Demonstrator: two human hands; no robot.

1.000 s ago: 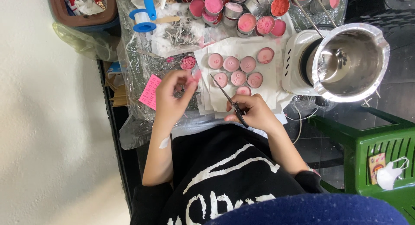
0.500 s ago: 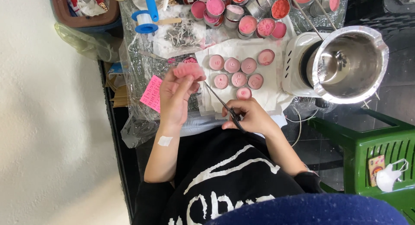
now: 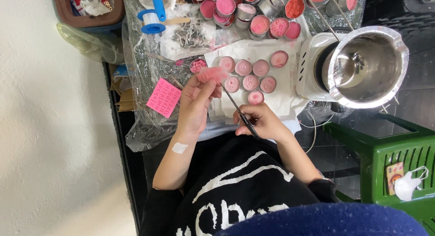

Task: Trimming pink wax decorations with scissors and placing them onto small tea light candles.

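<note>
The small round pink candle (image 3: 213, 74) sat raised above the bench (image 3: 190, 41), just left of the tin candles on white paper (image 3: 253, 52). Left hand (image 3: 195, 104) pinched it in a closed fingertip grip. Right hand (image 3: 262, 122) was clenched on thin scissors (image 3: 239, 113), tip pointing toward the candle.

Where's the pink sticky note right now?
In the head view, the pink sticky note lies on the clear plastic sheet, just outside the left hand, toward the white wall.
</note>
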